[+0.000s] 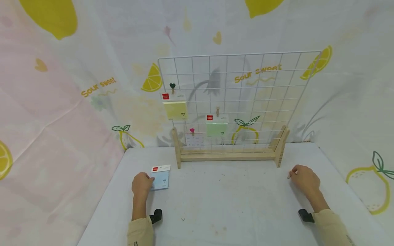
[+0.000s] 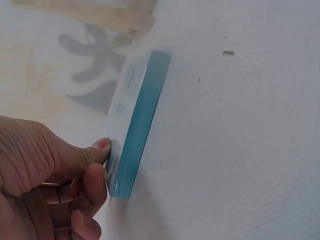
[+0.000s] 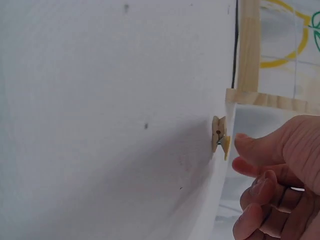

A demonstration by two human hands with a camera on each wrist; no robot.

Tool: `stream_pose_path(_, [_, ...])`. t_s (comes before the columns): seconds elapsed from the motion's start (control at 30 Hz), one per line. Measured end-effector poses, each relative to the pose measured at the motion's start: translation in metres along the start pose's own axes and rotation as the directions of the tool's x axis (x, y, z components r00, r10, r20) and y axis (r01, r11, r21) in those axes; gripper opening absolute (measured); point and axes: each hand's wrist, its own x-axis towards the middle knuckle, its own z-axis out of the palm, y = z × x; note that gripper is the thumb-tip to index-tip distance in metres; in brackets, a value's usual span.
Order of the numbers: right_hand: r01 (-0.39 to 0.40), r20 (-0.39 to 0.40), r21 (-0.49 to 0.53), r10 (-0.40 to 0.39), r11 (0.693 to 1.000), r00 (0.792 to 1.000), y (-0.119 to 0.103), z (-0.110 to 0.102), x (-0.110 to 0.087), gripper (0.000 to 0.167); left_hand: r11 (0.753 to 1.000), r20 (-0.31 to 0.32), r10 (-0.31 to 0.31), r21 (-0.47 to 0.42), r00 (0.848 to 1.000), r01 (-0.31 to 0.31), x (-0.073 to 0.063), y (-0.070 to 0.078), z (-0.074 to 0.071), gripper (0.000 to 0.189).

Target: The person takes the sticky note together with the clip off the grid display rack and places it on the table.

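My left hand (image 1: 142, 184) pinches the left side of a blue sticky note pack (image 1: 160, 180) with a white header, at the table's left. In the left wrist view, thumb and fingers grip one end of the pack (image 2: 137, 125), which stands tilted with its blue edge showing. Over on the right, my right hand (image 1: 304, 177) has a small wooden clothespin (image 3: 217, 134) at the tips of its thumb and index finger. A yellow piece shows on the clothespin; the exact contact is hard to see. The other right fingers are curled.
A white wire grid (image 1: 234, 89) stands on a wooden base (image 1: 227, 157) at the table's back. Clothespins hold a yellow pack (image 1: 176, 111), a green pack (image 1: 217, 129) and a pale patterned sheet (image 1: 194, 140) on it. Lemon-print cloth (image 1: 101, 41) hangs behind the white table (image 1: 215, 205).
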Motion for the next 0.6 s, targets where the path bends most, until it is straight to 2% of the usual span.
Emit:
stream_pose_path(0.2, [0.018,-0.1,0.039,-0.014,0.999,0.995,-0.008,-0.003,-0.005,0.026,0.999,-0.017,-0.011,0.038,1.0,0.011,-0.005,0.006,-0.003,0.019])
stream_pose_path(0.33, [0.052,-0.149,0.068,-0.042,0.996,0.988,-0.02,-0.006,-0.009,0.026,0.999,-0.044,0.027,0.028,0.999,-0.026,-0.007,0.012,-0.006,0.02])
stream_pose_path(0.6, [0.133,-0.286,0.067,-0.109,0.989,0.952,-0.048,-0.019,-0.013,0.021,0.998,-0.055,0.048,-0.046,0.997,-0.051,-0.01,0.022,-0.018,0.028])
